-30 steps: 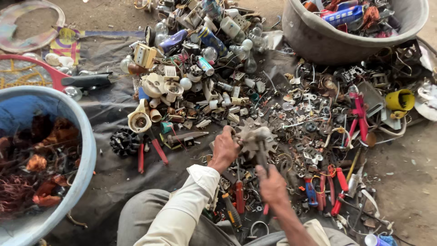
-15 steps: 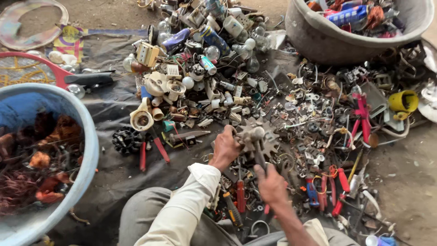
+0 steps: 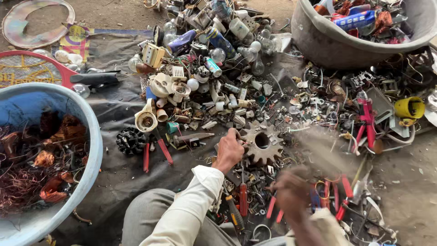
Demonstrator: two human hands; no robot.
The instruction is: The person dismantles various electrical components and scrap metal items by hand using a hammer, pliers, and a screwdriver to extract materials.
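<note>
Blue, the big tub [image 3: 88,132] of copper wire sits far left on the dark cloth [image 3: 118,168], while mid-heap the left hand [image 3: 229,150] curls its fingers on the rusty gear [image 3: 262,145], and the blurred right hand [image 3: 291,191] hides its finger state.
</note>
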